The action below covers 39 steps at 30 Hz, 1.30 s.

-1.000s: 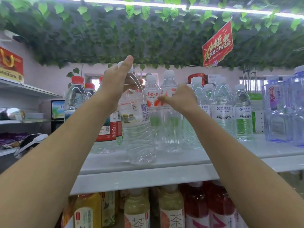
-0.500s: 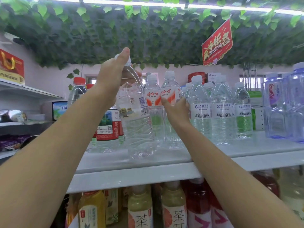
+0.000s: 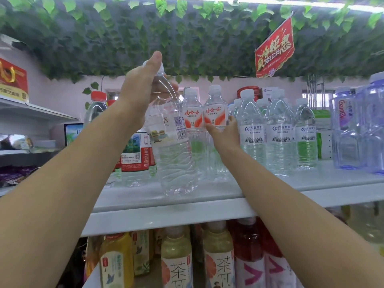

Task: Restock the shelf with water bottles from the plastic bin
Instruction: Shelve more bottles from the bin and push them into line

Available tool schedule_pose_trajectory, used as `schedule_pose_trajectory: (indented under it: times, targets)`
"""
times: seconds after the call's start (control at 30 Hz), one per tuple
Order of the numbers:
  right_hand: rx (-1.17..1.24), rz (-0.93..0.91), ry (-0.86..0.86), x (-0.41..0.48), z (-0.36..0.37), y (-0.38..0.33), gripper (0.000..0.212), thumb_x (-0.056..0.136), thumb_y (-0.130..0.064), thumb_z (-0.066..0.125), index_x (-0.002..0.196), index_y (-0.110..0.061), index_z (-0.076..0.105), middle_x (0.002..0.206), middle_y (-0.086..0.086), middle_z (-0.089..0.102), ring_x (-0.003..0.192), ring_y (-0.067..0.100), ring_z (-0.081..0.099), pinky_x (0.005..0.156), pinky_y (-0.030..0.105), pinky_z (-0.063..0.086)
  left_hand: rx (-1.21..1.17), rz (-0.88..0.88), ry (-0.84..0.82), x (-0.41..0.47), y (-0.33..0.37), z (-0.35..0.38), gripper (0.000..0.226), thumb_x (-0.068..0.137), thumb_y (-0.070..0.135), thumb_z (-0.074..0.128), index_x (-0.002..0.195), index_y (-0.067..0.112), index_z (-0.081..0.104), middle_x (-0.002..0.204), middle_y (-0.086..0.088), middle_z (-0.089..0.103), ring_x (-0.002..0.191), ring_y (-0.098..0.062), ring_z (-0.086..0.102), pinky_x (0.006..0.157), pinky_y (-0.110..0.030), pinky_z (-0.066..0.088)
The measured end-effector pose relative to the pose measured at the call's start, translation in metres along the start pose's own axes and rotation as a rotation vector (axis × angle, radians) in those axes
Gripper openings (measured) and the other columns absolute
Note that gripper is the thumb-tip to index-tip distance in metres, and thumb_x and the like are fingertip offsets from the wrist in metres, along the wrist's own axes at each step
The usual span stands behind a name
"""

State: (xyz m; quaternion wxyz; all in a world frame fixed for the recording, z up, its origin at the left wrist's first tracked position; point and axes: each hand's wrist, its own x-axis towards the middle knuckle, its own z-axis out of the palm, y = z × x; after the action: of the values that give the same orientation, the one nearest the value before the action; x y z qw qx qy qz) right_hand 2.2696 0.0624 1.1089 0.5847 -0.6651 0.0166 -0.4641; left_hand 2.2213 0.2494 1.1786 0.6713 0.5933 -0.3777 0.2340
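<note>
2 hands up at white shelf point(image 3: 166, 217). L hand point(image 3: 141, 90): fingers curled round neck of big clear water bottle point(image 3: 176, 154), thumb up by cap; bottle tilted, base low over shelf front, can't tell if touching. R hand point(image 3: 225, 136): thumb + fingers clasp small orange-label bottle point(image 3: 215, 119) at label, upright, 1 twin just left. Blue-label bottles point(image 3: 252, 132) just right; tea bottles point(image 3: 176, 256) on tier below.
</note>
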Motion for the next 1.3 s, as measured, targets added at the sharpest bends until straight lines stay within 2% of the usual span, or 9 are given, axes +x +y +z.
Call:
schedule_pose_trajectory:
  times: [0.13, 0.3, 0.4, 0.5, 0.73, 0.9, 1.03, 1.2, 1.3]
  targets:
    - [0.041, -0.003, -0.039, 0.007, -0.002, 0.004, 0.061, 0.089, -0.024, 0.062, 0.141, -0.012, 0.031, 0.138, 0.007, 0.048, 0.129, 0.026, 0.043, 0.106, 0.043, 0.035, 0.011, -0.001, 0.008, 0.001, -0.001, -0.003, 0.040, 0.097, 0.045, 0.038, 0.104, 0.008, 0.052, 0.059, 0.003, 0.070, 0.062, -0.011, 0.068, 0.059, -0.015, 0.053]
    - [0.058, 0.031, -0.113, 0.016, 0.002, 0.013, 0.069, 0.091, -0.031, 0.058, 0.148, -0.020, 0.020, 0.149, 0.004, 0.035, 0.137, 0.028, 0.032, 0.108, 0.048, 0.029, 0.015, -0.002, 0.027, 0.004, -0.003, -0.005, 0.042, 0.097, 0.046, 0.038, 0.108, 0.008, 0.052, 0.059, 0.003, 0.070, 0.062, -0.011, 0.068, 0.064, -0.018, 0.053]
    - [0.095, 0.050, -0.145, 0.022, -0.002, 0.018, 0.060, 0.092, -0.033, 0.057, 0.144, -0.021, 0.029, 0.146, 0.002, 0.038, 0.135, 0.026, 0.035, 0.106, 0.046, 0.031, 0.030, 0.000, 0.030, 0.006, -0.004, -0.005, 0.043, 0.097, 0.047, 0.038, 0.110, 0.008, 0.052, 0.060, 0.003, 0.070, 0.064, -0.011, 0.068, 0.067, -0.020, 0.053]
    - [0.112, 0.051, -0.172, 0.024, -0.005, 0.020, 0.057, 0.092, -0.036, 0.057, 0.141, -0.021, 0.033, 0.144, 0.000, 0.040, 0.133, 0.024, 0.037, 0.100, 0.041, 0.033, 0.032, -0.002, 0.032, 0.006, -0.005, -0.004, 0.042, 0.096, 0.047, 0.038, 0.109, 0.009, 0.052, 0.061, 0.004, 0.071, 0.065, -0.012, 0.067, 0.064, -0.019, 0.053]
    - [0.091, 0.055, -0.168, 0.024, -0.006, 0.023, 0.060, 0.093, -0.036, 0.054, 0.145, -0.020, 0.027, 0.145, 0.002, 0.041, 0.135, 0.027, 0.036, 0.108, 0.048, 0.029, 0.032, 0.000, 0.018, 0.003, -0.010, -0.001, 0.045, 0.097, 0.045, 0.038, 0.115, 0.005, 0.052, 0.062, 0.003, 0.070, 0.062, -0.012, 0.067, 0.059, -0.017, 0.051]
    - [-0.026, 0.055, -0.134, 0.024, -0.002, 0.022, 0.065, 0.093, -0.041, 0.051, 0.146, -0.018, 0.022, 0.148, 0.004, 0.038, 0.137, 0.029, 0.033, 0.111, 0.051, 0.028, 0.033, -0.001, 0.018, 0.001, -0.009, 0.000, 0.046, 0.097, 0.044, 0.038, 0.118, 0.005, 0.052, 0.062, 0.003, 0.070, 0.063, -0.012, 0.067, 0.060, -0.015, 0.052]
    - [-0.128, 0.031, -0.099, 0.025, 0.002, 0.021, 0.049, 0.096, -0.034, 0.048, 0.137, -0.011, 0.031, 0.140, 0.009, 0.042, 0.130, 0.029, 0.040, 0.104, 0.044, 0.033, 0.028, 0.006, 0.024, -0.001, -0.006, 0.001, 0.042, 0.097, 0.043, 0.039, 0.111, 0.006, 0.052, 0.060, 0.002, 0.070, 0.061, -0.011, 0.067, 0.059, -0.014, 0.052]
    - [-0.261, 0.039, -0.028, 0.017, 0.003, 0.020, 0.053, 0.094, -0.034, 0.052, 0.134, -0.004, 0.033, 0.136, 0.013, 0.044, 0.127, 0.031, 0.042, 0.104, 0.041, 0.037, 0.049, 0.014, 0.023, -0.008, 0.004, 0.001, 0.037, 0.097, 0.043, 0.039, 0.102, 0.010, 0.053, 0.059, 0.003, 0.070, 0.061, -0.011, 0.067, 0.059, -0.014, 0.053]
    - [-0.349, 0.082, -0.047, 0.008, 0.002, 0.021, 0.057, 0.095, -0.033, 0.050, 0.136, 0.001, 0.030, 0.136, 0.019, 0.043, 0.124, 0.035, 0.044, 0.102, 0.044, 0.040, 0.077, 0.024, 0.026, -0.015, 0.013, 0.001, 0.039, 0.098, 0.043, 0.037, 0.107, 0.008, 0.053, 0.060, 0.002, 0.070, 0.062, -0.010, 0.068, 0.057, -0.014, 0.051]
